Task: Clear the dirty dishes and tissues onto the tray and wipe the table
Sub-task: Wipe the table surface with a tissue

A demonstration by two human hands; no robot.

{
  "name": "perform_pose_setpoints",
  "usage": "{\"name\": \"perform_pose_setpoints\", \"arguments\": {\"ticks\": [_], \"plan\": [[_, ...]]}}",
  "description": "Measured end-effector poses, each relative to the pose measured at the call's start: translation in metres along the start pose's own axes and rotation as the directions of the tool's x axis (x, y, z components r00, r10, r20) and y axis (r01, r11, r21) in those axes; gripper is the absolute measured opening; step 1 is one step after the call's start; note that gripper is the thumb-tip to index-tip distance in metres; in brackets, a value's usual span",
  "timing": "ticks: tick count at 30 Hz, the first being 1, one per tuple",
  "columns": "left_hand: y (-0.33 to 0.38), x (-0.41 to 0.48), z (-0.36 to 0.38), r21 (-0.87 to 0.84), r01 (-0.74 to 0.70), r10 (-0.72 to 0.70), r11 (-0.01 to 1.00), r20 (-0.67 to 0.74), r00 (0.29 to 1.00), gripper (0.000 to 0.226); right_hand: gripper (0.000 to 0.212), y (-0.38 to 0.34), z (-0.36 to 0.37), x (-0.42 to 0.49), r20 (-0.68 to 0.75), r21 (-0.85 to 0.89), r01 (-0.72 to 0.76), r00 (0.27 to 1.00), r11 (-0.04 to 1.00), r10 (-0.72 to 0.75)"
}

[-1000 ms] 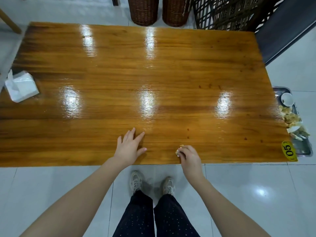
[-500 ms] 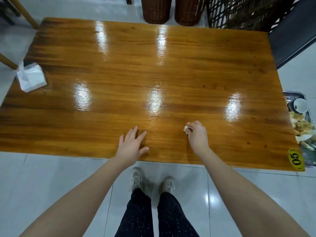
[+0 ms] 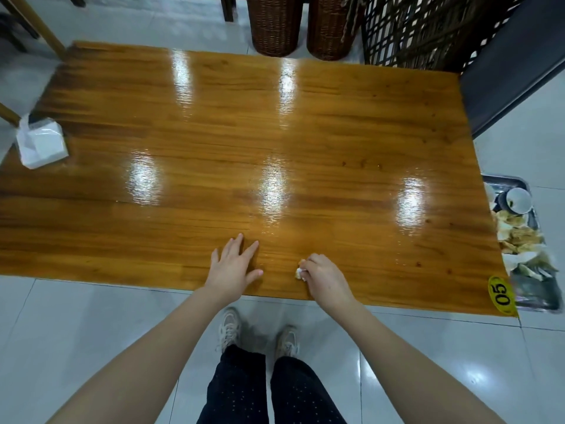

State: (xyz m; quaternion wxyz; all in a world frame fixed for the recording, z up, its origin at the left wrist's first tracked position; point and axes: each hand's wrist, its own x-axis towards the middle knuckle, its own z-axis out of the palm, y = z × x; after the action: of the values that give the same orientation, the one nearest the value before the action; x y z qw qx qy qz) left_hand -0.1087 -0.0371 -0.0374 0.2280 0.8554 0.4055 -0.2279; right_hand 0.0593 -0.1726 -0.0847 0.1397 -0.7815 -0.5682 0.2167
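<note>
My left hand (image 3: 234,264) lies flat, fingers spread, on the wooden table (image 3: 214,142) near its front edge. Just beside it, my right hand (image 3: 325,276) curls round a small crumpled tissue (image 3: 299,273), pressing it to the wood. The tray (image 3: 541,298) of used tissues sits off the table's right end.

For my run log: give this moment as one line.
phase: table wipe | left hand: flat on table | right hand: grips tissue wad | tray: loaded beside table
</note>
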Motion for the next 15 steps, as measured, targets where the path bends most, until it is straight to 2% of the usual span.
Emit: {"name": "perform_pose_setpoints", "arguments": {"ticks": [2, 5, 8, 15], "plan": [[0.005, 0.001, 0.0, -0.008, 0.007, -0.007, 1.0, -0.004, 1.0, 0.069, 0.017, 0.009, -0.007, 0.012, -0.028, -0.02, 0.015, 0.999, 1.0, -0.016], [0.012, 0.001, 0.0, -0.009, 0.018, -0.018, 1.0, -0.014, 1.0, 0.069, 0.017, 0.023, -0.025, 0.031, -0.115, 0.001, -0.081, 0.99, 0.997, 0.08], [0.015, 0.002, -0.001, -0.009, 0.021, -0.021, 1.0, -0.009, 1.0, 0.069, 0.019, 0.032, -0.034, 0.038, -0.113, 0.034, -0.152, 0.982, 0.988, 0.154], [0.021, 0.029, -0.019, 0.006, -0.015, 0.015, 1.0, -0.036, 0.999, 0.07, 0.013, 0.037, -0.021, 0.013, -0.075, 0.069, -0.091, 0.993, 0.993, 0.096]]}}
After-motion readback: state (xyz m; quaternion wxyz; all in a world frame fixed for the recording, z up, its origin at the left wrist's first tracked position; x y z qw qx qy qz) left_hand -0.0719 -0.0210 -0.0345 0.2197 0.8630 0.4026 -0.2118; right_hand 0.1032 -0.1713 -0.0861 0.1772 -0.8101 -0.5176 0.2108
